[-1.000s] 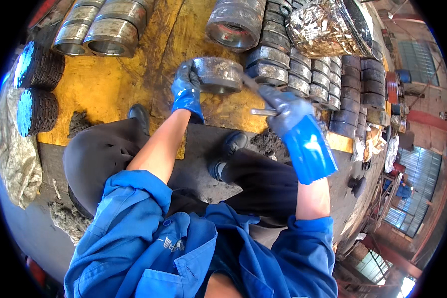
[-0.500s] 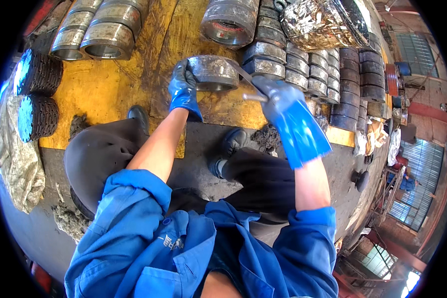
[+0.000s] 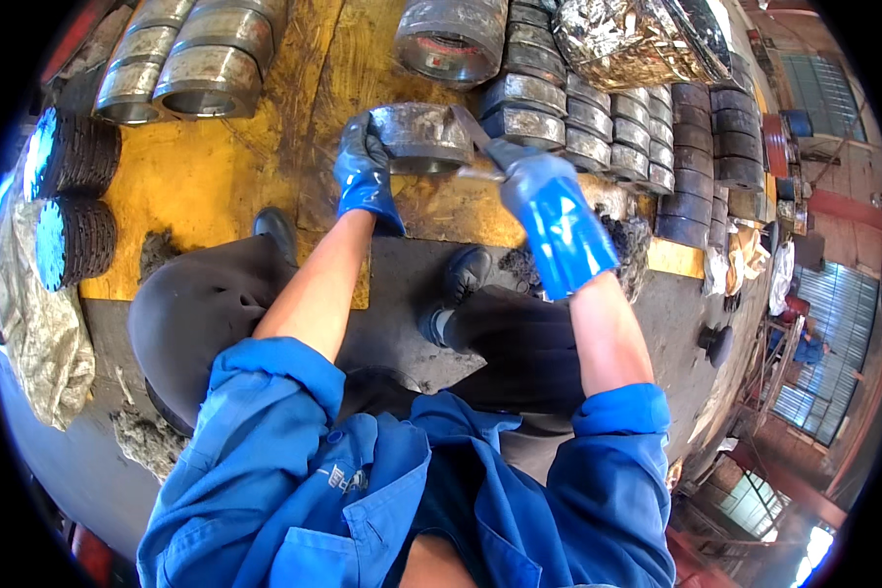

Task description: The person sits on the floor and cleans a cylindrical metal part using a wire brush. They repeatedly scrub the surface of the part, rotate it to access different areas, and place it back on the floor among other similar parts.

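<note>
Where yellow surface (image 3: 201, 196) opens leftward, the left hand (image 3: 363, 165) grips a ring's (image 3: 423, 135) edge, the right hand (image 3: 534, 181) a tool (image 3: 472, 130).

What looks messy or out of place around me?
Dark tangled clumps lie loose: one left of your left shoe, one partly hidden behind your right hand, one on the floor at lower left. They look odd near such neatly lined-up rings.

Tool (image 3: 469, 128) in right hand (image 3: 539, 186) blurred; I cannot make out its exact shape. Far picture edge cuts off large cylinder (image 3: 451, 24).
</note>
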`<state>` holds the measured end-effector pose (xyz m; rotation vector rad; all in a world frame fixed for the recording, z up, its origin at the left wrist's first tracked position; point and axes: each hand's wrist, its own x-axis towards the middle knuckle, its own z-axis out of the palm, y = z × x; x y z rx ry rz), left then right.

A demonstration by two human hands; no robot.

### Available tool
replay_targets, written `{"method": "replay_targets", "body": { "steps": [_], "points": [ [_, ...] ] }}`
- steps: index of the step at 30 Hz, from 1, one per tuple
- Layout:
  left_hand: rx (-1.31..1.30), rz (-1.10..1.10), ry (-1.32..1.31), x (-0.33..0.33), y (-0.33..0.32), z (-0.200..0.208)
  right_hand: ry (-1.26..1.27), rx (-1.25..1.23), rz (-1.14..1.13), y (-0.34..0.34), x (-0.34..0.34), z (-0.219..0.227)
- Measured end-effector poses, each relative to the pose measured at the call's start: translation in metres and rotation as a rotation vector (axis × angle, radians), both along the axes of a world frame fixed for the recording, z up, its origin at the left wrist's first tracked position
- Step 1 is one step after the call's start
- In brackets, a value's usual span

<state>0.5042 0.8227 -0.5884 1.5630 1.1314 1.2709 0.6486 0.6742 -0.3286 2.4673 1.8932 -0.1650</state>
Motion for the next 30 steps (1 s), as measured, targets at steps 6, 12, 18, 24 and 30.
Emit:
{"method": "replay_targets", "body": {
  "steps": [6,12,18,24,30],
  "points": [
    [-0.090,-0.006,-0.120,0.003,0.000,0.002,0.088,-0.060,0.007,-0.028,-0.001,-0.001],
    [0.093,0.007,0.110,-0.007,0.002,-0.002,0.368,0.219,0.020,-0.021,0.000,0.010],
    [-0.063,-0.059,-0.038,0.000,-0.007,0.007,0.179,-0.011,-0.096,-0.022,0.006,0.006],
    [-0.159,-0.079,-0.142,-0.001,0.006,-0.013,0.005,-0.079,-0.014,-0.008,-0.007,-0.006],
    [-0.032,-0.018,0.049,-0.004,-0.014,0.016,-0.119,-0.235,0.136,0.001,-0.035,0.039]
  ]
}}
